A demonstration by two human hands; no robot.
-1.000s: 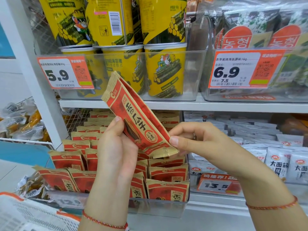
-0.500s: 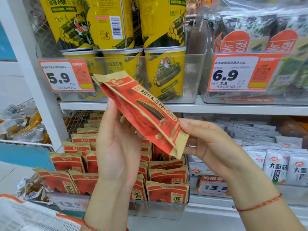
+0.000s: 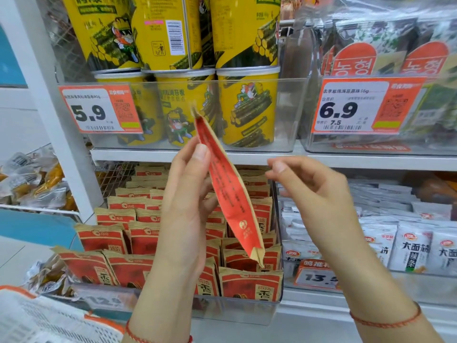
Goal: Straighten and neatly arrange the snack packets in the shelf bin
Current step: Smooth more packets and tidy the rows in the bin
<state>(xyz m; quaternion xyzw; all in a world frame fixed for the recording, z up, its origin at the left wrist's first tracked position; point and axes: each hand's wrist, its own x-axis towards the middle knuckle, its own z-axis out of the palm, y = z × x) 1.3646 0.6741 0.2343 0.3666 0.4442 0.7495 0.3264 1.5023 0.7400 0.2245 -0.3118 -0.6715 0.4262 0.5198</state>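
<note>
Head view of a shop shelf. The left hand [image 3: 184,206] holds one red-and-tan snack packet [image 3: 228,191] above the clear shelf bin [image 3: 237,310], thumb pressed on the packet's upper part with the fingers behind it. The packet is seen nearly edge-on and tilted, its top corner toward the upper shelf and its bottom corner pointing down toward the right side of the bin, just above the packets there. The right hand [image 3: 314,194] is to the right of the held packet and apart from it, fingers loosely curled and holding nothing. Each wrist carries a thin red bracelet.

Inside the bin, matching packets [image 3: 138,233] stand in rows running front to back; those at the bin's front left lean over, while those at its front right stand more upright. Directly above the bin, yellow canisters [image 3: 247,107] fill a clear tray bearing a 5.9 price tag [image 3: 99,108]. Up and to the right of the bin hangs a 6.9 price tag [image 3: 363,105]. Right of the bin lie white packets [image 3: 410,248], fronted by a partly visible orange tag [image 3: 314,276].
</note>
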